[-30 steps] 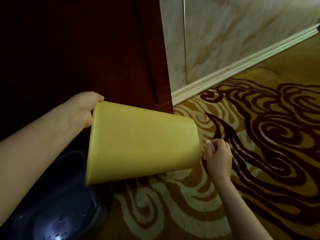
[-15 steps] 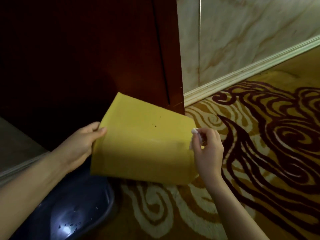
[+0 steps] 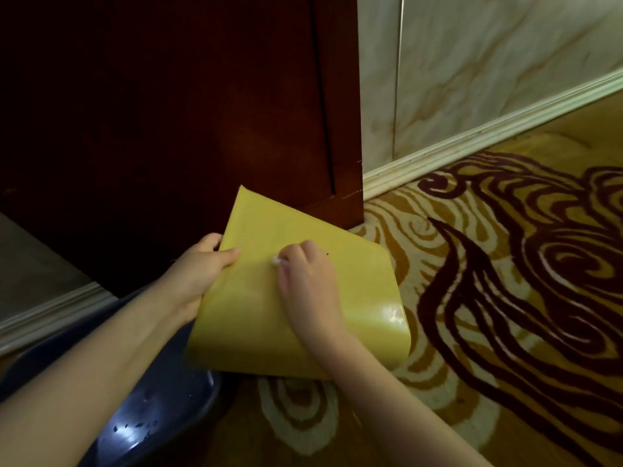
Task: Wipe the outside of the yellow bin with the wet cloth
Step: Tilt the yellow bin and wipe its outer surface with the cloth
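While it's tipped on its side at frame centre, the smooth, glossy yellow bin (image 3: 269, 305) is gripped at its left edge by the left hand (image 3: 195, 274). A scrap of white wet cloth (image 3: 277, 260) is pinched in the curled right hand (image 3: 308, 284), pressed flat on the bin's wall above swirl-patterned carpet (image 3: 505, 298) and a dark blue basin (image 3: 161, 409).

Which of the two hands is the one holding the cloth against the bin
The right hand: it presses a small white cloth onto the yellow bin side. The left hand has no cloth and only grips the bin's edge.
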### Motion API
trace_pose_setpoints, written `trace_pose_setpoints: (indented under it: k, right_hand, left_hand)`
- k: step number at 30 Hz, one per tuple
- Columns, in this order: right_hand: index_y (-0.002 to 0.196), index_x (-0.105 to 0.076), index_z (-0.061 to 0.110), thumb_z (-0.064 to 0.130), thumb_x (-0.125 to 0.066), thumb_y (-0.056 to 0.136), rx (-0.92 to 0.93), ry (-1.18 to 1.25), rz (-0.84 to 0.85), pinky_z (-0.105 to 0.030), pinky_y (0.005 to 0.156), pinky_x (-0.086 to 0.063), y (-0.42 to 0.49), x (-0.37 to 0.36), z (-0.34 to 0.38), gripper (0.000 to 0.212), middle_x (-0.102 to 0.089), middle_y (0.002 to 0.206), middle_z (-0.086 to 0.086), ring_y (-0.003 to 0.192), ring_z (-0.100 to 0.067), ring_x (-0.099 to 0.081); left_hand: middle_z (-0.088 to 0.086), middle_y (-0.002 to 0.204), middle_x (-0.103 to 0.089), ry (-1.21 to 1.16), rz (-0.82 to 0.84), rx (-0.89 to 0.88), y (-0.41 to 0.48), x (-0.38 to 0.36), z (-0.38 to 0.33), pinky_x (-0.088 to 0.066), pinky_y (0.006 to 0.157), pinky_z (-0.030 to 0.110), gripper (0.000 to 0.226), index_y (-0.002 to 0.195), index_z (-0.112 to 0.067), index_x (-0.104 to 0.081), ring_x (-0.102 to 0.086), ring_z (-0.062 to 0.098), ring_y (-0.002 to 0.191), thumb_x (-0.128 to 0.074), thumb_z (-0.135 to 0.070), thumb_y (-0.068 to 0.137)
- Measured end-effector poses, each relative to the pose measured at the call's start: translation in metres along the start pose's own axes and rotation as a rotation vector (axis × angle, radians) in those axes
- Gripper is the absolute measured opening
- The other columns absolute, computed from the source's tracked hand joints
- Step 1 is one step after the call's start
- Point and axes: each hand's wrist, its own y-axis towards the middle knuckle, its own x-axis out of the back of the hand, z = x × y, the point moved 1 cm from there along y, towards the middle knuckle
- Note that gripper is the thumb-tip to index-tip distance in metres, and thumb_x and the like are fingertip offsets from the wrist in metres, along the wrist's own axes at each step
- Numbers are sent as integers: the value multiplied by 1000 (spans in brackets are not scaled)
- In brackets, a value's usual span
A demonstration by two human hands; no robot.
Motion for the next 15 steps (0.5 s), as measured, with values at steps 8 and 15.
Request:
trace_pose_setpoints:
  k: [8,15]
  right_hand:
    - [93,-61,9,13,-55,91,-144,25,-72,-31,75,-46,-18,5,-34,8,-56,92,-4,83,-19,-51]
    - [97,-61,13,17,-52,92,-630,-94,-184,-23,76,-40,-50,30,-147,11,-51,94,6,84,-9,-48]
  left_hand:
    - [11,101,-64,77,-8,-35,-2,-7,-6,-50,64,36,32,126,-17,-48,-64,29,87,-48,-19,94]
    - [10,98,-65,85,6,-44,3,-16,-12,-48,61,35,29,122,-19,-50,-64,28,85,-49,-21,93]
